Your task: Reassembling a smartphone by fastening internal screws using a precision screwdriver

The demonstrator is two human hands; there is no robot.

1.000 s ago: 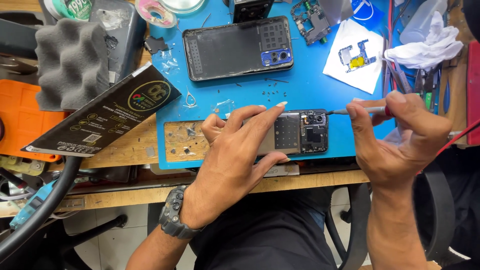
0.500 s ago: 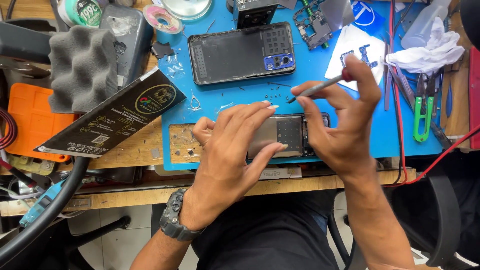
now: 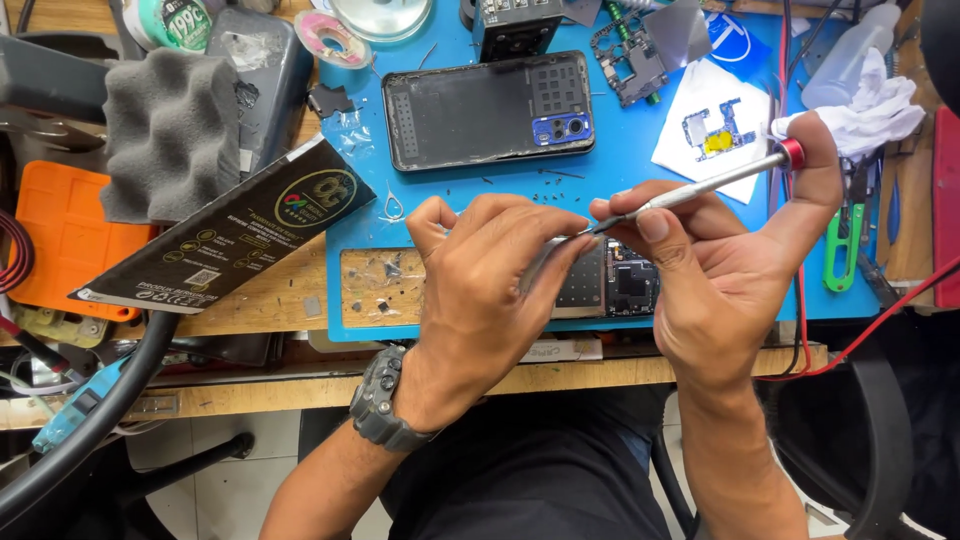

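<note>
I see my right hand point(image 3: 730, 270) has swung the screwdriver point(image 3: 700, 188) back from the mat's right side, its tip now over the opened phone point(image 3: 615, 280) that my left hand point(image 3: 490, 290) grips at the mat's point(image 3: 640, 160) near edge.

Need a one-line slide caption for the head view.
Left hand steadies an opened phone on a blue mat while right hand works a screwdriver into it.

The left hand point(image 3: 490, 300) covers most of the opened phone point(image 3: 615, 280) (screwdriver tip hidden too); the screws are too small to tell.
</note>
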